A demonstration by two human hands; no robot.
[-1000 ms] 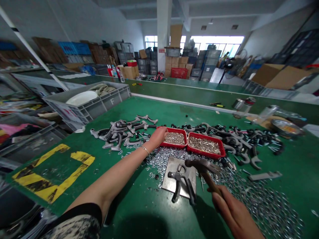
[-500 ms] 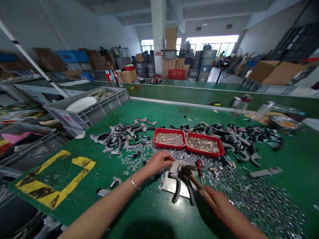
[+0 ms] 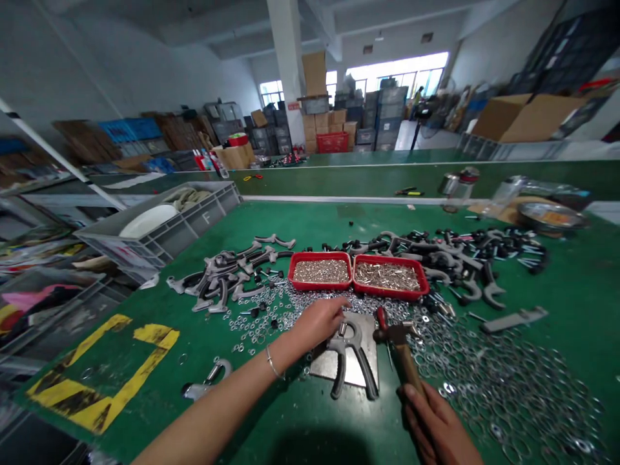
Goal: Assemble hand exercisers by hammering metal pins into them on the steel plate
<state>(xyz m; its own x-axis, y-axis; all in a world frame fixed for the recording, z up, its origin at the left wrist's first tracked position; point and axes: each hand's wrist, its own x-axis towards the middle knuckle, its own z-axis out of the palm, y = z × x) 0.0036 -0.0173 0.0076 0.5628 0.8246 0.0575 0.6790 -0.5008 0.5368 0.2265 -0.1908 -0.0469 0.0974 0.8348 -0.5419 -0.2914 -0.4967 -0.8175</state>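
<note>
My right hand (image 3: pixel 431 413) is wrapped round the wooden handle of a hammer (image 3: pixel 405 358), whose dark head is above the table just right of a flat metal plate (image 3: pixel 365 373). On that plate lies a grey plier-like clamp (image 3: pixel 356 342), its curved jaws at the far end and two dark-gripped handles spread towards me. A small metal pin (image 3: pixel 343 329) shows between its jaws. My left hand (image 3: pixel 322 320) is at the clamp's upper left, fingers curled together; what they pinch, if anything, is hidden. A red-handled screwdriver (image 3: pixel 382 319) lies beside the plate, partly behind the hammer.
Two red trays (image 3: pixel 351 276) of small metal pins stand beyond the plate. Loose washers (image 3: pixel 513 381) spread to the right. Clamp parts pile up left (image 3: pixel 223 278) and right (image 3: pixel 445 248). A grey crate (image 3: pixel 194 223) is at the left edge, near yellow-black tape (image 3: pixel 92 387).
The hammer has moved off the clamp to the right, uncovering the jaws. My right hand has shifted right and nearer to me; my left hand stays close to the jaws. The view has shifted slightly.
</note>
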